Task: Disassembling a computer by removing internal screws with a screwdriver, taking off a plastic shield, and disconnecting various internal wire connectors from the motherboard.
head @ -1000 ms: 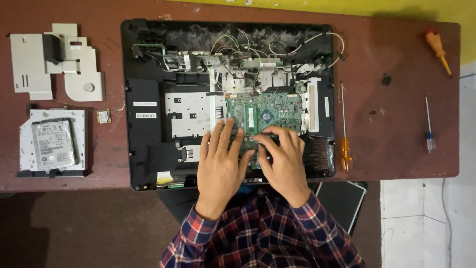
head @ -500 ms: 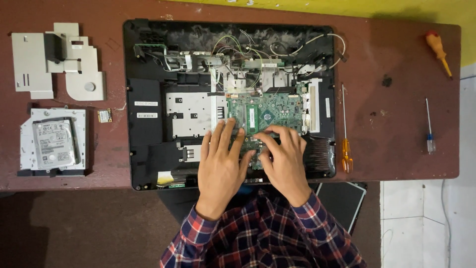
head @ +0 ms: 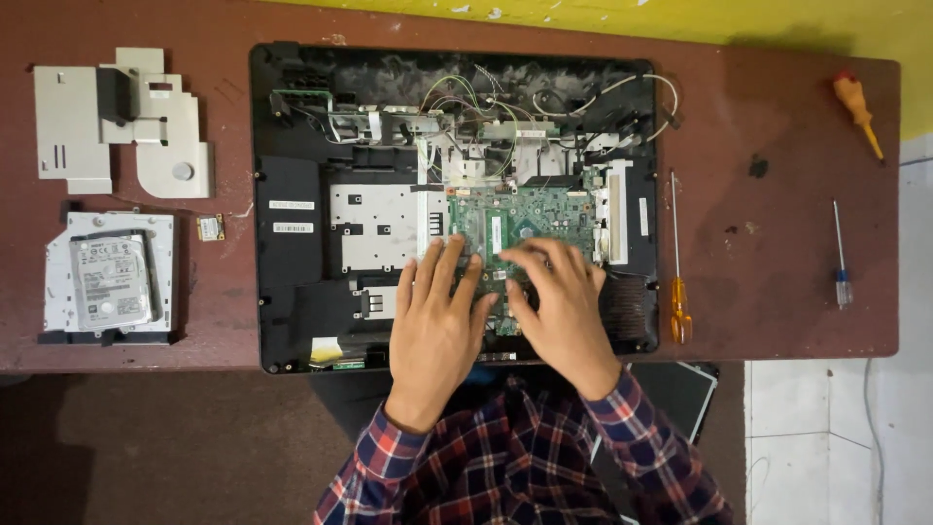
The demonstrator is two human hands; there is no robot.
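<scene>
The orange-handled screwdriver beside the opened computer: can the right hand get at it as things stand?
Probably yes. The orange-handled screwdriver lies bare on the table, just right of the case, and nothing stands between it and the right hand, which rests on the green circuit board.

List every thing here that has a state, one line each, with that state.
computer chassis: back cover off, lying flat, insides bare
green circuit board: exposed, seated in the chassis
left hand: flat on the board, fingers spread
right hand: on the board, fingers bent
hard drive: removed, in its bracket
metal shield plates: removed, lying aside
three screwdrivers: lying unused
</scene>
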